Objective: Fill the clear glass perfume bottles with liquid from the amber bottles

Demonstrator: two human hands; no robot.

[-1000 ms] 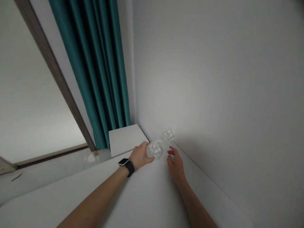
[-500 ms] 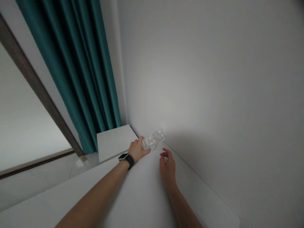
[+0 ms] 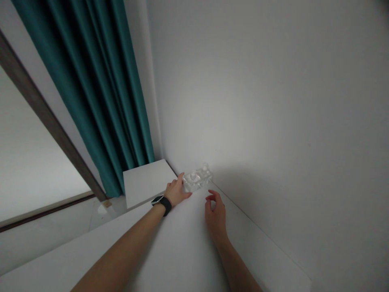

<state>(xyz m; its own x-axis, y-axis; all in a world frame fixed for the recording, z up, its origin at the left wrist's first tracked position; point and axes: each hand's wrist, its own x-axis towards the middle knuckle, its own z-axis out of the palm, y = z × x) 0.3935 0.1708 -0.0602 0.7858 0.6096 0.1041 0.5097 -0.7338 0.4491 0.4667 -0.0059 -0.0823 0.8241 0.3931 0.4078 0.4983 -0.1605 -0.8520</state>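
At the far corner of the white tabletop (image 3: 170, 251), where it meets the pale wall (image 3: 273, 121), two clear glass holders sit side by side and touching, the nearer glass holder (image 3: 191, 182) just ahead of the farther glass holder (image 3: 204, 175), which stands against the wall. From the lower left the left forearm runs stretched out low across the tabletop, a dark smartwatch (image 3: 160, 202) strapped at the wrist. Its left hand (image 3: 176, 190) lies palm down, the fingers curled around the left side of the nearer glass holder and the thumb pointing up along its near edge, so the hand grips that piece on the surface. Coming up from the bottom edge, the right forearm slants toward the same corner. Its right hand (image 3: 215, 213) rests on the tabletop a little short of the holders and apart from them, wrist down, the fingers loosely bent with the fingertips (image 3: 212, 197) lifted toward the glass, holding nothing. Beyond the left hand a lower white cabinet top (image 3: 146, 182) juts out beside the table, and behind it a teal curtain (image 3: 100, 89) hangs down to the floor next to a dark wooden frame (image 3: 45, 117).
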